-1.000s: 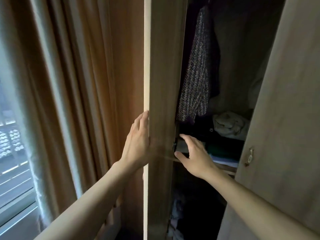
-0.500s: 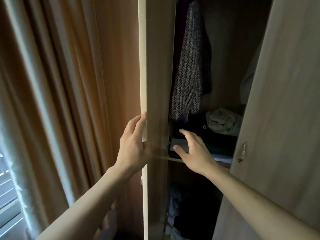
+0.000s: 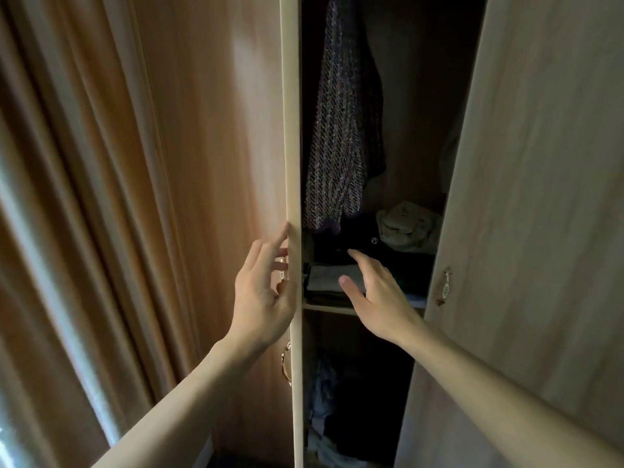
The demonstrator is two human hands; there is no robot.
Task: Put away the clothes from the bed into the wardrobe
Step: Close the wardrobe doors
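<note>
Your left hand (image 3: 263,295) rests loose-fingered on the wardrobe's left door (image 3: 292,163) edge; right hand (image 3: 378,295) hovers spread, holding nothing, before folded clothes (image 3: 324,282) on the shelf (image 3: 329,307). Curtain (image 3: 84,197) at left.

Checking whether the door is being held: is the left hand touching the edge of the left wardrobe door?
Touching. The head view shows the left hand with its fingers laid straight against the pale edge of the left wardrobe door, no gap between them.

Dark folded clothes (image 3: 341,246) on shelf: too dim to ID; lower heap (image 3: 324,400) murky; tweed-patterned hanging garment (image 3: 334,130) cut off at top.
</note>
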